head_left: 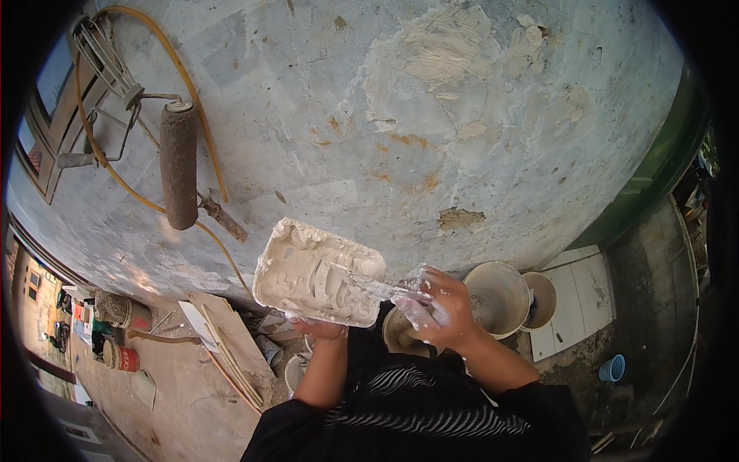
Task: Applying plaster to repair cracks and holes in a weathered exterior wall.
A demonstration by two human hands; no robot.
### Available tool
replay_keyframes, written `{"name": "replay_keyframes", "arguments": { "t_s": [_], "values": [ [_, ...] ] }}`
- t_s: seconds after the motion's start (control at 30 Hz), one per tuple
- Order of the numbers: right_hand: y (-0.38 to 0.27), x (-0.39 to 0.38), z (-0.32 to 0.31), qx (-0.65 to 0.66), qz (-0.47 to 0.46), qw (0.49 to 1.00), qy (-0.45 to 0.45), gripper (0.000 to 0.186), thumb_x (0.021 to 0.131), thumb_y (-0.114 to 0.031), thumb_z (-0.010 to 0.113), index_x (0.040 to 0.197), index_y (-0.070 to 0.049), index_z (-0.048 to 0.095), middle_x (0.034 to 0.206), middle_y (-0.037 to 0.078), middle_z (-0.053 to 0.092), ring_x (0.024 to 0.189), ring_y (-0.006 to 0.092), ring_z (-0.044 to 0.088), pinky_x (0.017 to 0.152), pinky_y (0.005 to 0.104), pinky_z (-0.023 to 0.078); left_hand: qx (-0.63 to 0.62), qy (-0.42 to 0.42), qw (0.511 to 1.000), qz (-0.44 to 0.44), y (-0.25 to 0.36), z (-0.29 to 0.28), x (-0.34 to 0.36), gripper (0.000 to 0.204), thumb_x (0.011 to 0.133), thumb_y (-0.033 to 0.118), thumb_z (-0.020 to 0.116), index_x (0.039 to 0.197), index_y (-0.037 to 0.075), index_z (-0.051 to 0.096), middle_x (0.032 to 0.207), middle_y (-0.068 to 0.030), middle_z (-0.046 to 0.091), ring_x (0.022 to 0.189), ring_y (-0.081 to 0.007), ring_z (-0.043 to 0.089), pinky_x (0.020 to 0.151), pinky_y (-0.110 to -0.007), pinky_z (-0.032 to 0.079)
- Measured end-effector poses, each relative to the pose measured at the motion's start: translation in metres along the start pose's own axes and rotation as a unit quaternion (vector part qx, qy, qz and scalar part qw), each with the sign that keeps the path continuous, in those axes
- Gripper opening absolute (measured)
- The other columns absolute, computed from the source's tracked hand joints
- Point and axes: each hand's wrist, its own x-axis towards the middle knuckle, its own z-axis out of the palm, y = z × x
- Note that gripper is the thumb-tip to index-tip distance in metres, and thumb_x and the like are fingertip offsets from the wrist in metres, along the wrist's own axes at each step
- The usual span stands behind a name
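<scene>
My left hand [323, 329] supports a rectangular tray [356, 323] from below, its fingers partly hidden under it. Thick cream-coloured filler [296, 266] coats the tray's inside, ridged and smeared up the walls. In my right hand [445, 309], spotted with white paste, is a putty knife [377, 288] caked with the same filler. Its blade reaches over the right part of the tray and into the filler; its exact shape is hard to make out under the paste. Both hands are in front of a worn pale blue wall [331, 100] with patched areas.
A dirty paint roller [178, 165] and a yellow hose [188, 77] hang on the wall at left. Buckets [496, 300] stand by the wall's foot at right. Boards and sticks [231, 350] lie at left, near a red-and-white bucket [121, 356]. A blue basket [612, 368] sits far right.
</scene>
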Motion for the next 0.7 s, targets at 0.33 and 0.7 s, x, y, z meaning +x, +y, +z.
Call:
{"name": "replay_keyframes", "arguments": {
  "t_s": [0.33,0.7],
  "values": [
    [0.005,-0.005,0.004,0.341,0.297,0.887,0.093,0.018,0.089,-0.008,0.057,0.103,0.002,0.059,0.09,0.005,0.062,0.076,0.0112,0.058,0.068,0.0262,0.047,0.058,-0.036,0.997,0.02,-0.007,-0.009,-0.004,0.097,0.072,0.069,0.046,0.143,0.012,0.015,0.145,-0.0146,0.023,0.13,-0.0386,0.029,0.105,-0.054,0.029],
    [0.016,-0.023,-0.003,0.355,0.355,0.859,0.104,0.023,0.088,-0.007,0.058,0.109,0.002,0.055,0.096,0.005,0.062,0.085,0.012,0.059,0.075,0.027,0.049,0.047,0.027,0.998,-0.018,-0.017,0.015,-0.009,0.095,0.073,0.064,0.053,0.143,0.011,0.015,0.145,-0.0118,0.025,0.13,-0.0347,0.03,0.106,-0.051,0.028]
  ]
}}
